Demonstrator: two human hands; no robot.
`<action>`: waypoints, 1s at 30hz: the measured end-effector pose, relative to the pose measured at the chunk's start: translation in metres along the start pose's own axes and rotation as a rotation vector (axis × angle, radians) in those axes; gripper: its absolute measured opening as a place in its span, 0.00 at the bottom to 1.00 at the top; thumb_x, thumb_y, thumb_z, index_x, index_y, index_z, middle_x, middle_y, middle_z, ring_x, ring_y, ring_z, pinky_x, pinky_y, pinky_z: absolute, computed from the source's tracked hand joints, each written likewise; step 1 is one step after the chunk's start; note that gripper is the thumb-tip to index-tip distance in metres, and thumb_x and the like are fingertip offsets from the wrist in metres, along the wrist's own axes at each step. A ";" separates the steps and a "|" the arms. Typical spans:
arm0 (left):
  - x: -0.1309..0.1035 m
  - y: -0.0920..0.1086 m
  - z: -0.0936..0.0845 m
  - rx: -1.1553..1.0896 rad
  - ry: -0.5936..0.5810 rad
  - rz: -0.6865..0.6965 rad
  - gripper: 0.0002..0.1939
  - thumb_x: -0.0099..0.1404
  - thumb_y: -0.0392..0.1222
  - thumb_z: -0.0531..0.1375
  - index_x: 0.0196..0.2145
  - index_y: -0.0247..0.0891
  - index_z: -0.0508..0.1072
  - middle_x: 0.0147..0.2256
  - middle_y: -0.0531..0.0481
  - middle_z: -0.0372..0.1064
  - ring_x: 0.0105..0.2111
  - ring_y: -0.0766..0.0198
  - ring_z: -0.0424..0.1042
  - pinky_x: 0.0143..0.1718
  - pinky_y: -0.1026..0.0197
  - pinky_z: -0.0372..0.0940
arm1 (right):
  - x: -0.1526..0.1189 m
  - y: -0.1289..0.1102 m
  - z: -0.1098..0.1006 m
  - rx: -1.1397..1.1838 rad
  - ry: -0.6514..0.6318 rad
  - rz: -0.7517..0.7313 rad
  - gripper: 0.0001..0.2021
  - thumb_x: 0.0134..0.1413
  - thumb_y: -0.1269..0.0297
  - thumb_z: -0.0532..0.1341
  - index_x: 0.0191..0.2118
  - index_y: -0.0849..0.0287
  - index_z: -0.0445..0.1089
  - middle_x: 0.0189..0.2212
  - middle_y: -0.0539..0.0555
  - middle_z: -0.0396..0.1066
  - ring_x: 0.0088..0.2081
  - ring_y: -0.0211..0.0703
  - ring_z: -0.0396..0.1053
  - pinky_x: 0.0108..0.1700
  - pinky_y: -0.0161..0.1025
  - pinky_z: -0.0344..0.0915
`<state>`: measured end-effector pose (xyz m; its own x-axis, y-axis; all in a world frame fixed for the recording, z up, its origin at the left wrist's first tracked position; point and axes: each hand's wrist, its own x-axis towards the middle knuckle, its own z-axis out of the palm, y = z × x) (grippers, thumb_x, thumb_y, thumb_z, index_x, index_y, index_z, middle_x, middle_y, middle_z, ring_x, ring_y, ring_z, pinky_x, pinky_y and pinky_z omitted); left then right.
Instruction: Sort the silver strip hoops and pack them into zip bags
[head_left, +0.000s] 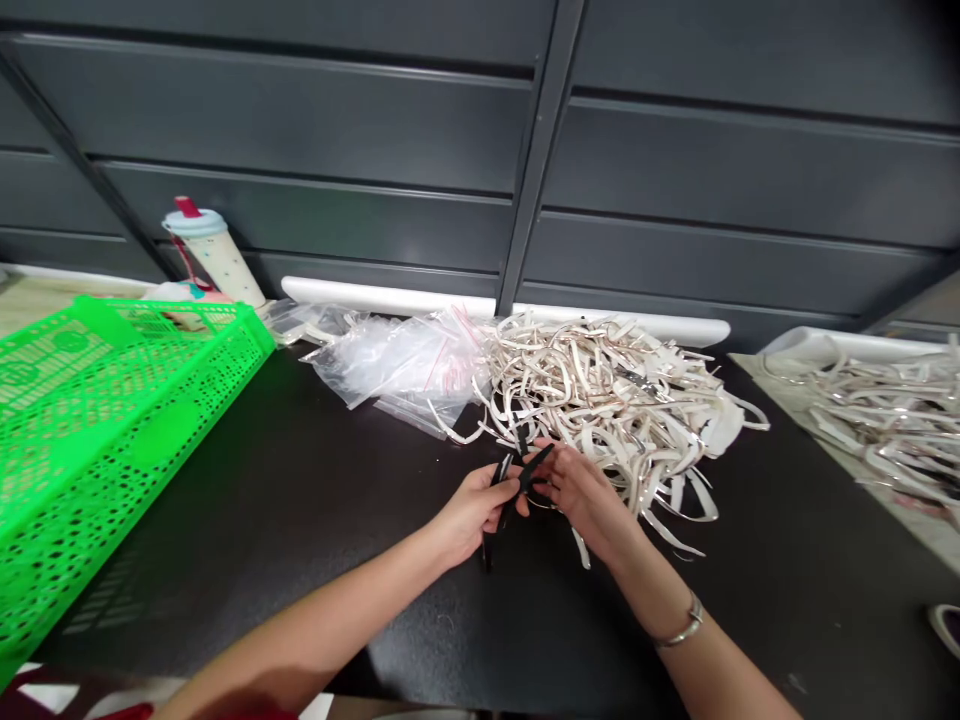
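Note:
Near the middle of the black table, my left hand (480,505) is closed on dark strips (534,468), which fan out past its thumb. My right hand (574,485) is beside it, its fingers curled near the upper end of the strips; what its fingertips hold, if anything, is too small to tell. Just behind the hands lies a tangled heap of white and silvery strips (592,385). Clear plastic bags (420,360) with reddish edges rest to the left of the heap.
A bright green perforated basket (157,430) stands at the left. Behind it is a cup (217,250) with a light blue lid. Another strip pile (892,410) lies at the far right. Grey panels (337,130) rise behind the table (300,510).

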<state>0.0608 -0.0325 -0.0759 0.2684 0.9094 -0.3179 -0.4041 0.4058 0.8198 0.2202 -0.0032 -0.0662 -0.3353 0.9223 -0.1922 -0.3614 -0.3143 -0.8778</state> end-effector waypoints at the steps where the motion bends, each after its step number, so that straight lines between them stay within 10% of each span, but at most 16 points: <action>1: 0.000 0.000 0.000 0.020 0.007 0.004 0.16 0.53 0.47 0.64 0.35 0.34 0.69 0.20 0.54 0.67 0.13 0.78 0.46 0.15 0.68 0.34 | 0.000 0.003 0.004 -0.048 0.010 -0.014 0.19 0.45 0.52 0.67 0.42 0.56 0.72 0.36 0.52 0.73 0.37 0.40 0.70 0.37 0.35 0.65; 14: -0.008 -0.008 -0.006 -0.294 0.062 -0.097 0.12 0.55 0.40 0.60 0.35 0.31 0.78 0.29 0.48 0.65 0.23 0.71 0.59 0.21 0.68 0.52 | -0.006 0.024 -0.001 -0.268 0.193 -0.159 0.17 0.50 0.48 0.62 0.27 0.59 0.69 0.18 0.45 0.61 0.15 0.29 0.54 0.16 0.30 0.49; 30: -0.007 -0.012 -0.009 -0.346 0.133 -0.122 0.11 0.56 0.44 0.66 0.31 0.35 0.71 0.22 0.54 0.65 0.20 0.70 0.65 0.22 0.67 0.62 | -0.013 0.040 0.015 -0.220 -0.059 0.095 0.17 0.53 0.46 0.58 0.33 0.57 0.62 0.18 0.45 0.66 0.13 0.29 0.57 0.12 0.25 0.53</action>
<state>0.0558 -0.0432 -0.0879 0.2260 0.8473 -0.4806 -0.6534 0.4978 0.5704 0.1974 -0.0311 -0.0926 -0.4112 0.8742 -0.2584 -0.1297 -0.3367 -0.9326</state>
